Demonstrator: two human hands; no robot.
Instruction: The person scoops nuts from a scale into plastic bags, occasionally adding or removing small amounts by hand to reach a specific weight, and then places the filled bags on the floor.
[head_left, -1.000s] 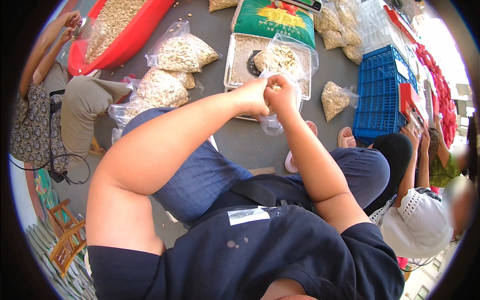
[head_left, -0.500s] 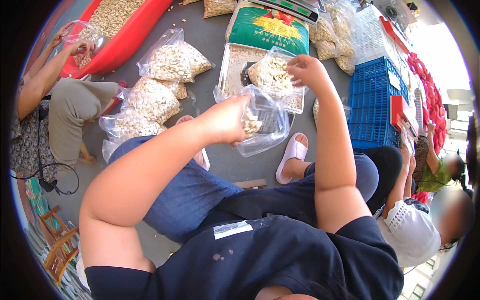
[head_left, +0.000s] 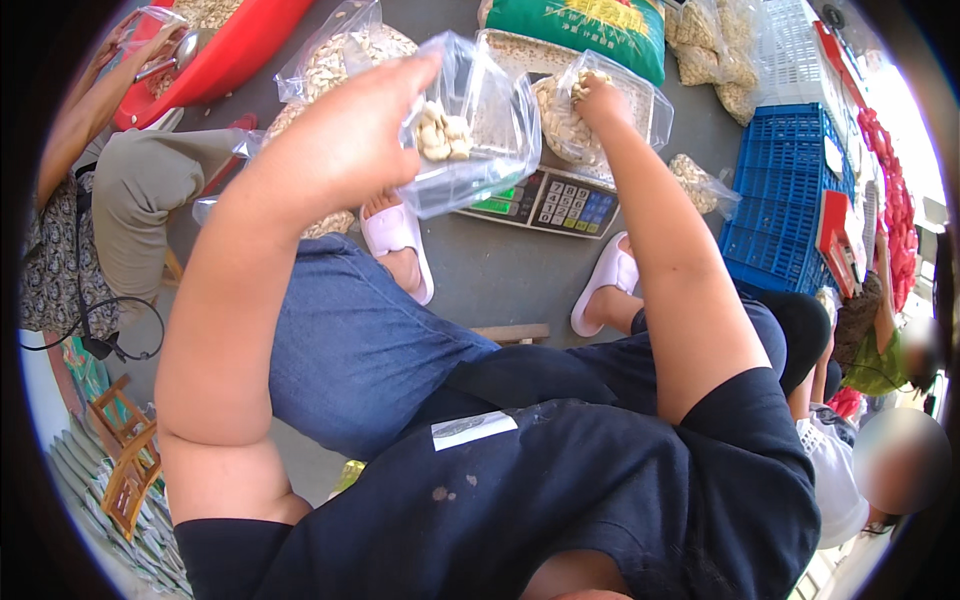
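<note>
Moved: left hand [head_left: 340, 150] has lifted the clear bag [head_left: 470, 120] higher; right hand [head_left: 600, 100] has gone down into the open bag on the scale [head_left: 545, 200].
Left grip: clenched on the clear bag's edge.
Right grip: fingers closed in the nuts [head_left: 560, 120]; hold uncertain.
Room: grey floor [head_left: 500, 280] open between the slippers; blue crate [head_left: 790, 190] hems the right edge.

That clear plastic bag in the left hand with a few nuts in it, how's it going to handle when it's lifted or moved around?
The clear plastic bag is likely floppy: its thin film creases and sags below the left hand. It probably feels light, since only a small cluster of pale nuts sits inside. The nuts lie loose, so they may slide or spill if the open bag tips.
</note>
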